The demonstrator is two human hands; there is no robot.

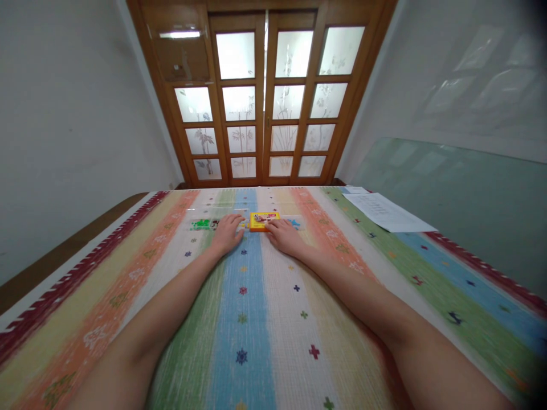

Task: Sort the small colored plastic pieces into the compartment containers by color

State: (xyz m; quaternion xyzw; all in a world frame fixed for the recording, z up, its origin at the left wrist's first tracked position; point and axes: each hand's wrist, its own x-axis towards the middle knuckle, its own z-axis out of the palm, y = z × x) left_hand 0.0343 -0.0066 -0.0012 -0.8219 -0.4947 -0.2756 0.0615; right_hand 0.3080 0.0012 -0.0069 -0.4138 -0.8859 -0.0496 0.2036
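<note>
Near the far part of the table, a small yellow box with a printed picture lies flat. My right hand rests on its right side, fingers apart. To the left, my left hand lies with spread fingers over a clear flat case or bag. Green pieces show left of that hand, beside some dark brown ones. Light blue pieces lie just beyond my right hand. What is under my palms is hidden.
A striped cloth covers the table. White paper sheets lie at its far right. A pale glass panel stands along the right side, and wooden doors with frosted panes stand beyond the far edge.
</note>
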